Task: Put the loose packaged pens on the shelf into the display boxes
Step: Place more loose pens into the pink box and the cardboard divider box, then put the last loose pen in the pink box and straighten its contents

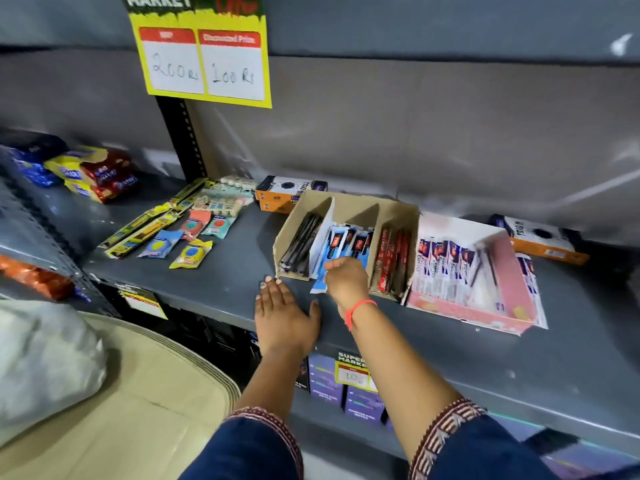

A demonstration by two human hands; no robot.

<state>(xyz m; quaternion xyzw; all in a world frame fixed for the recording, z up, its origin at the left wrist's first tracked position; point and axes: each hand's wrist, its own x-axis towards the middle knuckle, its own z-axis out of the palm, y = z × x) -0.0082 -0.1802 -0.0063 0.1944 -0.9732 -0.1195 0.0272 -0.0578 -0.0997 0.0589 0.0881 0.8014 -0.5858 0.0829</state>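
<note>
A brown cardboard display box point(398, 211) with three compartments stands on the grey shelf point(225, 278). Black pens point(301, 244) fill its left slot, blue packaged pens point(349, 242) the middle, red ones point(393, 261) the right. My right hand point(346, 280) is closed on a blue packaged pen point(319, 284) at the front of the middle slot. My left hand point(282, 313) lies flat and open on the shelf just in front of the box. A pink display box point(498, 282) to the right holds white and purple packaged pens point(446, 268); one more packet point(533, 289) lies beside it.
Loose yellow, blue and red packets point(180, 233) lie on the shelf to the left. Orange and black cartons point(280, 194) stand behind the boxes, another carton point(540, 242) at the right. A yellow price sign point(204, 64) hangs above. Snack packs point(93, 174) sit at far left.
</note>
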